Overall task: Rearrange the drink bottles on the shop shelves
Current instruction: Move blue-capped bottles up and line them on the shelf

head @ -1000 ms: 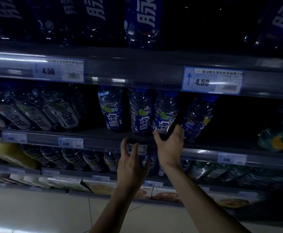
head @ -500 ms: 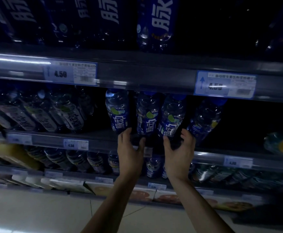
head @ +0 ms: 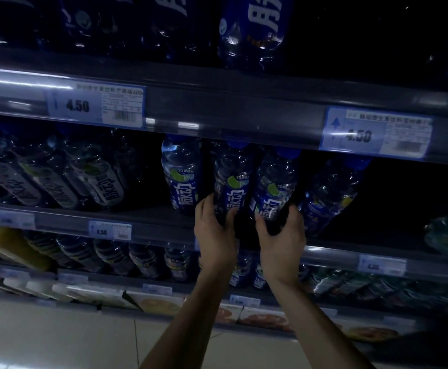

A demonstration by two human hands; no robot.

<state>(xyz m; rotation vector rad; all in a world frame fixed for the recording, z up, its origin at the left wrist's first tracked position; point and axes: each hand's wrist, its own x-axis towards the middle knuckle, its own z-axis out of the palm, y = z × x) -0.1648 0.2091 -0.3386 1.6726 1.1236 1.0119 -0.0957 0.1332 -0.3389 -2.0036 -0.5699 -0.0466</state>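
Several blue-labelled drink bottles stand on the middle shelf [head: 137,225] in dim light. My left hand [head: 213,233] is wrapped around the base of the second blue bottle [head: 232,182]. My right hand [head: 281,235] grips the base of the third blue bottle [head: 276,185] beside it. Both held bottles lean slightly and sit close together. Another blue bottle [head: 181,174] stands just left of them, and a fourth bottle [head: 332,193] tilts to the right.
White-labelled bottles [head: 103,182] lean at the left of the same shelf. Large blue bottles [head: 254,27] fill the shelf above, behind price tags [head: 95,106]. Lower shelves hold more bottles [head: 143,258] and flat boxes [head: 148,302]. Pale floor [head: 58,339] lies below.
My left hand rose from below the shelf edge and closed on the second bottle. My right hand shifted its grip lower on the third bottle. The camera moved closer.
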